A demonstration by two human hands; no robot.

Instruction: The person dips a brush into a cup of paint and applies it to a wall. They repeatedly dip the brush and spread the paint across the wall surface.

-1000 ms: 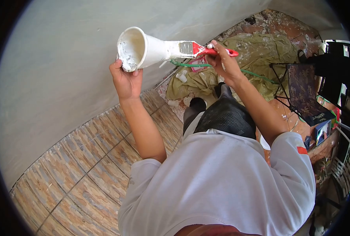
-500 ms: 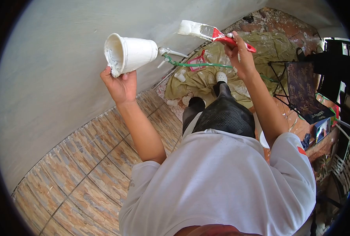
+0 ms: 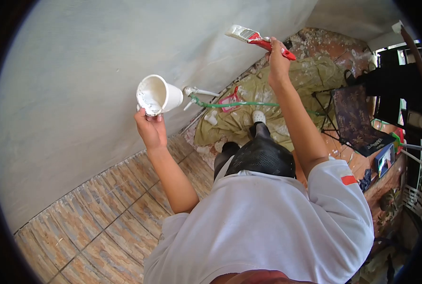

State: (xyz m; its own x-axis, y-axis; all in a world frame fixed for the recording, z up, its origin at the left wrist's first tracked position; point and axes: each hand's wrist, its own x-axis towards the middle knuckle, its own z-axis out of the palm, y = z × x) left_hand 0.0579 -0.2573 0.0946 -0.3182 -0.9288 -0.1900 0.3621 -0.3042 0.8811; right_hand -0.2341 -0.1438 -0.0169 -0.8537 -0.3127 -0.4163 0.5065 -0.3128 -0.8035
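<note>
The paintbrush (image 3: 256, 38) has come out of the white cup (image 3: 158, 94); a second ago its bristles were down in the cup's mouth, now it is lifted high and away, bristles white with paint and pointing at the grey wall (image 3: 92, 61); I cannot tell whether they touch it. The right hand (image 3: 278, 59) is closed round the red handle, arm stretched out. The left hand (image 3: 150, 128) has sunk lower, fingers curled shut on the cup's rim and side; the cup's mouth tilts towards the person, just beside the wall tap (image 3: 192, 91) and its green hose (image 3: 241, 103). Cup and brush are now well apart; to my eye the loading is over and the work has moved to the wall.
</note>
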